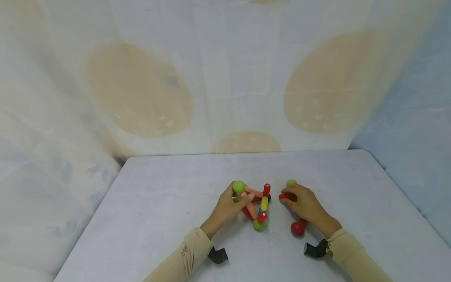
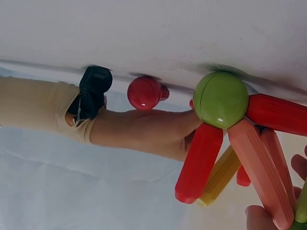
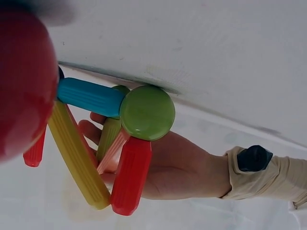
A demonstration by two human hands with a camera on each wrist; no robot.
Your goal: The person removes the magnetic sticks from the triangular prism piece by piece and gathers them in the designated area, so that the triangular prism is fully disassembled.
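Evidently the left hand [image 1: 227, 207] is gripping the rod-and-ball frame [image 1: 256, 205] at the table's [image 1: 158, 203] six o'clock edge, likely steadying it; at the frame's three o'clock the right hand [image 1: 305, 205] is clutching a red rod [image 1: 286, 197] beside a loose red ball [image 1: 297, 228].

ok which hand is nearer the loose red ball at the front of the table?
Right. The right hand lies just behind the red ball, close to it; the left hand holds the stick-and-ball structure, well off to the ball's left.
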